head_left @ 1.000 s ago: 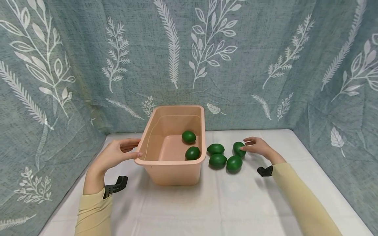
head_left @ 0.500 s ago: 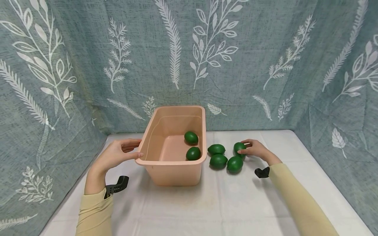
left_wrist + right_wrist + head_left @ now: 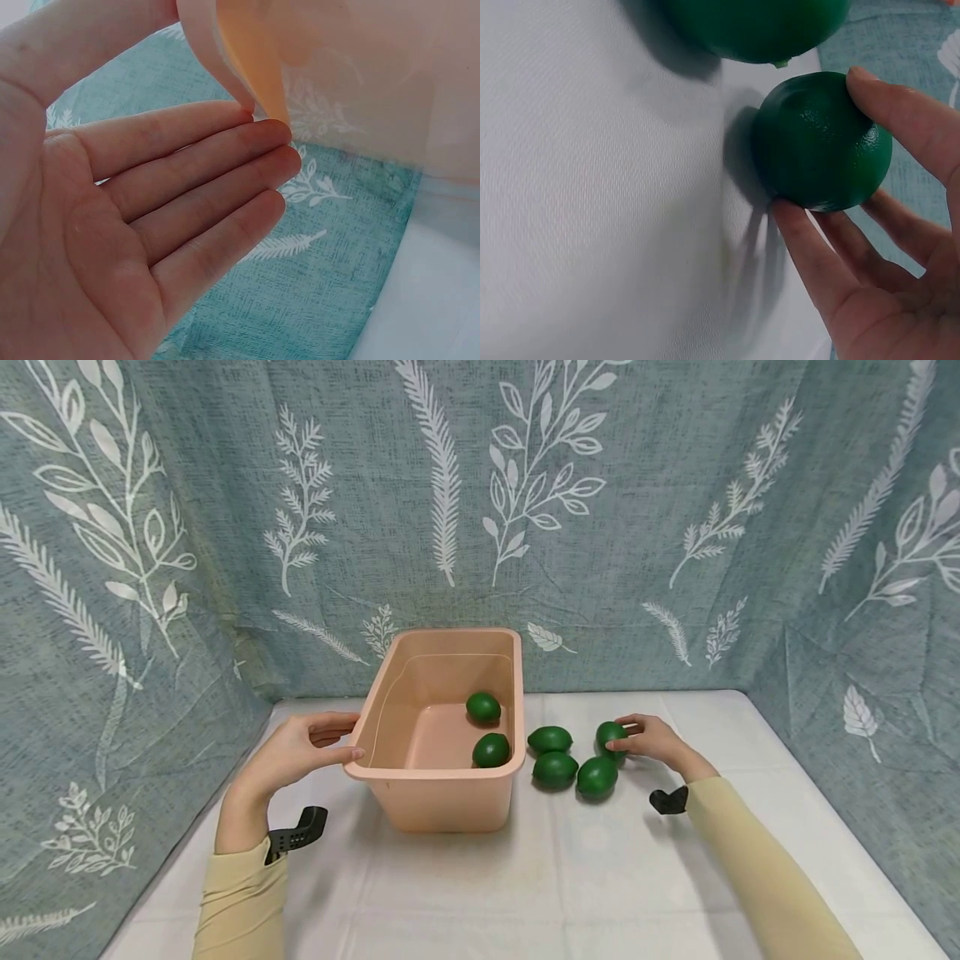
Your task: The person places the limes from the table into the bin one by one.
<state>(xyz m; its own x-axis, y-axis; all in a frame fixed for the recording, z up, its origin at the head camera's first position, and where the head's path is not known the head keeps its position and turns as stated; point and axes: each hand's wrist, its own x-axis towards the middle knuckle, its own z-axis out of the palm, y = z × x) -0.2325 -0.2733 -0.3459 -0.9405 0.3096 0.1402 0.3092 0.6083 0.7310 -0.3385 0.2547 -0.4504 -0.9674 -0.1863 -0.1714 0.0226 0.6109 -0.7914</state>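
A peach plastic tub [image 3: 442, 802] stands left of centre on the table, with two green limes [image 3: 483, 707] inside near its right wall. At the tub's left rim, my left hand [image 3: 288, 756] touches it with thumb and fingertips; its fingers [image 3: 202, 161] look straight in the left wrist view. To the right of the tub, my right hand [image 3: 660, 746] pinches a lime [image 3: 817, 142] between thumb and fingers. That lime appears to be still on the table. Three more limes [image 3: 555, 771] lie between the held one and the tub.
White cloth [image 3: 570, 877] covers the table. Blue-grey curtains [image 3: 337, 568] with white leaf patterns hang behind and on both sides. Another lime [image 3: 754, 22] sits close to the held one in the right wrist view.
My right hand has moved slightly left and closed its thumb and fingers round the lime. The farther lime in the tub has rocked a little. The left hand stays at the rim.
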